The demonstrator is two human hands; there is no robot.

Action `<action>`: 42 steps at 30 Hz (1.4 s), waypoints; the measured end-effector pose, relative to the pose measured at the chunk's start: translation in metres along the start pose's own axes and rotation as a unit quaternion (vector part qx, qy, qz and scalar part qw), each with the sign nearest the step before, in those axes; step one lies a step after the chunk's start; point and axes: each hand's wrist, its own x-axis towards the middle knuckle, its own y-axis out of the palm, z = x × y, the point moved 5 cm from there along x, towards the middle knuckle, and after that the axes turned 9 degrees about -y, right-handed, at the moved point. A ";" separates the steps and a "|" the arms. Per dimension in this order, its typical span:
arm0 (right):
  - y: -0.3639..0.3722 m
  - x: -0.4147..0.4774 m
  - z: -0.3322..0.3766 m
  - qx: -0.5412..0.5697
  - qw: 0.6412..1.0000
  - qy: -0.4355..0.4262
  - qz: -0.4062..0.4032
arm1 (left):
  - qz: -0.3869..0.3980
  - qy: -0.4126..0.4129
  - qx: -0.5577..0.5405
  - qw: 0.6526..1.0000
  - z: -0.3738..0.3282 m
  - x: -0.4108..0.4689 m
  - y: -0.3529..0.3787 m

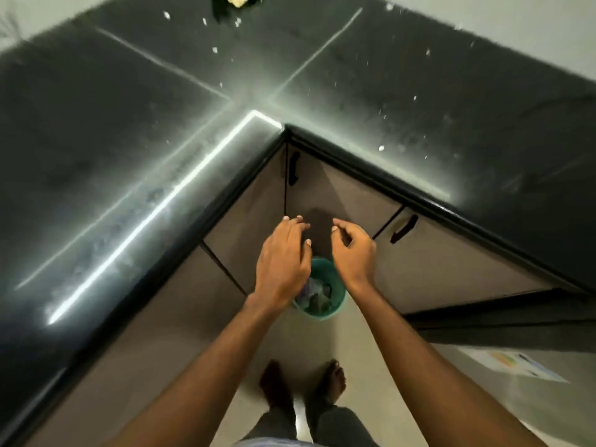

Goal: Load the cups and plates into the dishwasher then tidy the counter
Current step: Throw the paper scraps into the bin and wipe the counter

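Bare forearms reach forward above bare feet on a pale, smooth floor. Left hand is palm-down, fingers nearly straight and slightly spread; right hand has loosely curled fingers. Neither grips anything. Both hover over a round green plastic bin, which stands on the floor in the cabinet corner and holds crumpled scraps. Matte grey-brown cabinets carry black bar handles. Around them runs the glossy black L-shaped desk, speckled with white crumbs.
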 end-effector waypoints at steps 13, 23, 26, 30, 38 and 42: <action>-0.041 0.074 0.148 0.021 0.991 -0.117 -0.067 | -0.132 0.042 0.016 0.990 -0.061 0.075 -0.155; -0.052 0.161 0.194 -0.014 0.977 -0.203 -0.060 | -0.134 0.063 0.027 0.989 -0.099 0.157 -0.207; -0.051 0.191 0.199 -0.020 0.974 -0.217 -0.056 | -0.136 0.056 0.036 0.988 -0.104 0.182 -0.211; -0.051 0.233 0.206 -0.011 0.967 -0.248 -0.059 | -0.137 0.049 0.039 0.989 -0.112 0.215 -0.214; -0.050 0.292 0.213 0.004 0.957 -0.286 -0.048 | -0.154 0.026 0.041 0.987 -0.127 0.254 -0.218; -0.043 0.315 0.214 0.013 0.956 -0.293 -0.033 | -0.161 0.023 0.049 0.986 -0.130 0.275 -0.223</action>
